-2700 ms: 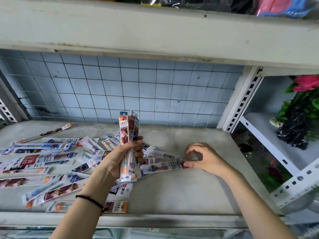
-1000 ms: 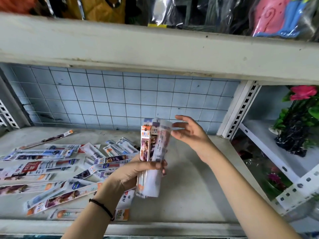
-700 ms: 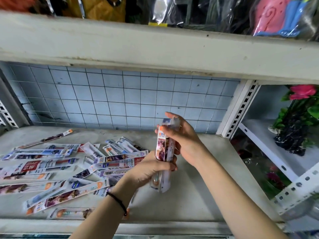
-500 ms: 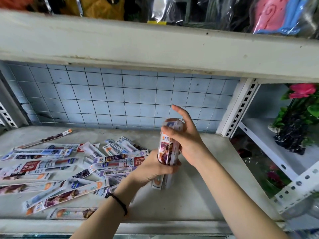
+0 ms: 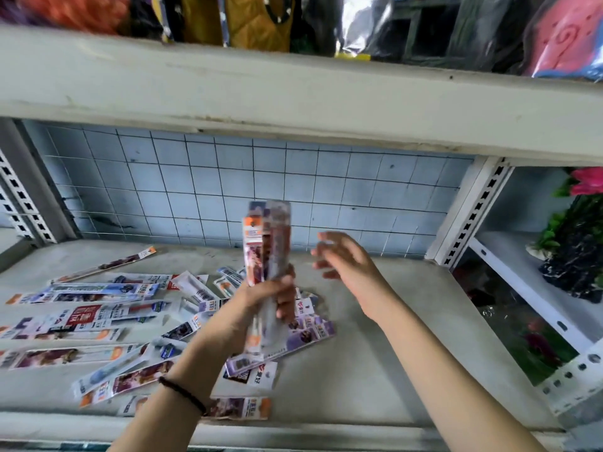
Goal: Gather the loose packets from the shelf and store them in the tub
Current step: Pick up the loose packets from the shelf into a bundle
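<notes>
My left hand (image 5: 267, 296) grips an upright bundle of long narrow packets (image 5: 266, 246) above the middle of the grey shelf (image 5: 375, 370). My right hand (image 5: 346, 262) hovers just right of the bundle, blurred, with its fingers spread and holding nothing. Several loose packets (image 5: 98, 314) lie scattered flat over the left half of the shelf, and a few more loose packets (image 5: 293, 337) lie under my left forearm. No tub is in view.
A blue tiled wall (image 5: 228, 190) backs the shelf and an upper shelf board (image 5: 293, 93) with bagged goods hangs overhead. White slotted uprights (image 5: 470, 210) bound the right side. Beyond them stand artificial flowers (image 5: 580, 230) on a lower white rack.
My right hand has let go of the top of the bundle and drawn away to the right, fingers spread. My left hand has lifted the bundle slightly and shifted it left.
</notes>
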Action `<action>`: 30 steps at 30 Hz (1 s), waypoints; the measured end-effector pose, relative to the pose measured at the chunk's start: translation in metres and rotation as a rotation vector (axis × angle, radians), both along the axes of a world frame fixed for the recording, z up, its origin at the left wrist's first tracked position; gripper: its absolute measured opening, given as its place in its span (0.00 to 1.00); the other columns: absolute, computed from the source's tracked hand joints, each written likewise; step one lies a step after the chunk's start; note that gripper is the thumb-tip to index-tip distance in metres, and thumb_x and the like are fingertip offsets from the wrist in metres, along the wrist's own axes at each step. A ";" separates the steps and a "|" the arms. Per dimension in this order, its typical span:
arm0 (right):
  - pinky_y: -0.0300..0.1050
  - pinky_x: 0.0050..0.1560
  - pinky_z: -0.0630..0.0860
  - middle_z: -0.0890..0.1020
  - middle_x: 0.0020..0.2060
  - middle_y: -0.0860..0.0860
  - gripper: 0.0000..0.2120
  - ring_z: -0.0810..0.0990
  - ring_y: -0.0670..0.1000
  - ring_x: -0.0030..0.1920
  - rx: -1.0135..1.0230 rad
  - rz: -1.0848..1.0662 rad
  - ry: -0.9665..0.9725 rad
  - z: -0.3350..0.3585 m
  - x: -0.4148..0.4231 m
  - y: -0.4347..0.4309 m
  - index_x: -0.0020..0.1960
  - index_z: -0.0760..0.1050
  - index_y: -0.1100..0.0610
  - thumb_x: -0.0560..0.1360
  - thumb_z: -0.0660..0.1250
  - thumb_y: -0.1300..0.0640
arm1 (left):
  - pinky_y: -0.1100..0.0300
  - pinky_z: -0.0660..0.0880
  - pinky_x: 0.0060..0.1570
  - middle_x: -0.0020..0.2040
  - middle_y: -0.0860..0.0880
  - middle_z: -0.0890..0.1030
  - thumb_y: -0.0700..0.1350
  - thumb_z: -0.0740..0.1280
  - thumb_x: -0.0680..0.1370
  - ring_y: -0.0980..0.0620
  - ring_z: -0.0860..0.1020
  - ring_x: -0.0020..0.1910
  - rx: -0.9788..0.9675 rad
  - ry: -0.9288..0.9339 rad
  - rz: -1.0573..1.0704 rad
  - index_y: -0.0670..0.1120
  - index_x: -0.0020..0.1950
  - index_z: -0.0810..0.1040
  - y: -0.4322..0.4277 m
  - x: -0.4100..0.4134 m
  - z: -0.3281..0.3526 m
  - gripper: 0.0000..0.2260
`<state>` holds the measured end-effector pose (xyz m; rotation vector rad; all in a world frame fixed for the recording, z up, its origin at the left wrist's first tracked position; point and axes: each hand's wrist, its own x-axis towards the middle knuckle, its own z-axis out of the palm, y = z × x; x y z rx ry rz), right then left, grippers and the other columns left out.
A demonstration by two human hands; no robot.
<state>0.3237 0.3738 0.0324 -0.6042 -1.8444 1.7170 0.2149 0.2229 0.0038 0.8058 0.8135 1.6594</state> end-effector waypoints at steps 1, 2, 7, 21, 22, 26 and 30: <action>0.36 0.43 0.74 0.82 0.44 0.45 0.06 0.80 0.48 0.44 0.082 -0.020 -0.114 -0.012 -0.002 0.002 0.49 0.77 0.48 0.74 0.69 0.57 | 0.62 0.71 0.28 0.29 0.50 0.70 0.43 0.77 0.65 0.53 0.69 0.25 0.006 -0.073 0.008 0.43 0.46 0.73 -0.006 -0.009 0.000 0.17; 0.35 0.44 0.73 0.82 0.43 0.43 0.05 0.80 0.47 0.46 0.170 -0.032 -0.229 -0.023 -0.003 0.003 0.46 0.77 0.48 0.73 0.71 0.57 | 0.62 0.70 0.27 0.28 0.51 0.69 0.44 0.78 0.64 0.54 0.68 0.25 -0.003 -0.110 0.028 0.44 0.45 0.72 -0.012 -0.019 0.000 0.18; 0.24 0.47 0.68 0.76 0.48 0.45 0.18 0.75 0.45 0.51 0.529 0.158 -0.549 -0.048 0.008 -0.008 0.55 0.80 0.53 0.66 0.77 0.52 | 0.62 0.66 0.25 0.27 0.52 0.66 0.43 0.80 0.59 0.54 0.65 0.24 -0.079 -0.157 0.071 0.45 0.40 0.71 -0.027 -0.043 -0.007 0.20; 0.37 0.58 0.61 0.72 0.57 0.44 0.27 0.64 0.47 0.61 0.721 0.038 -0.606 -0.065 0.031 -0.004 0.56 0.76 0.49 0.60 0.79 0.46 | 0.60 0.68 0.26 0.27 0.51 0.67 0.40 0.71 0.66 0.53 0.66 0.24 -0.143 -0.123 0.056 0.46 0.38 0.70 -0.023 -0.046 -0.017 0.10; 0.38 0.56 0.62 0.73 0.56 0.44 0.27 0.65 0.48 0.60 0.747 0.011 -0.620 -0.067 0.031 -0.004 0.54 0.76 0.49 0.59 0.78 0.42 | 0.60 0.68 0.26 0.27 0.51 0.68 0.40 0.71 0.65 0.53 0.66 0.24 -0.142 -0.125 0.061 0.46 0.38 0.71 -0.022 -0.046 -0.017 0.10; 0.39 0.52 0.63 0.75 0.51 0.41 0.28 0.67 0.46 0.55 0.787 -0.053 -0.616 -0.076 0.032 -0.003 0.47 0.79 0.48 0.54 0.72 0.32 | 0.61 0.68 0.26 0.27 0.51 0.68 0.40 0.72 0.64 0.53 0.66 0.24 -0.143 -0.140 0.077 0.45 0.38 0.71 -0.021 -0.044 -0.016 0.10; 0.42 0.44 0.69 0.75 0.41 0.39 0.15 0.73 0.47 0.46 0.651 -0.065 -0.539 -0.075 0.033 -0.001 0.35 0.75 0.46 0.56 0.80 0.47 | 0.61 0.69 0.26 0.28 0.50 0.67 0.39 0.71 0.64 0.53 0.66 0.24 -0.156 -0.122 0.088 0.44 0.39 0.70 -0.019 -0.042 -0.015 0.11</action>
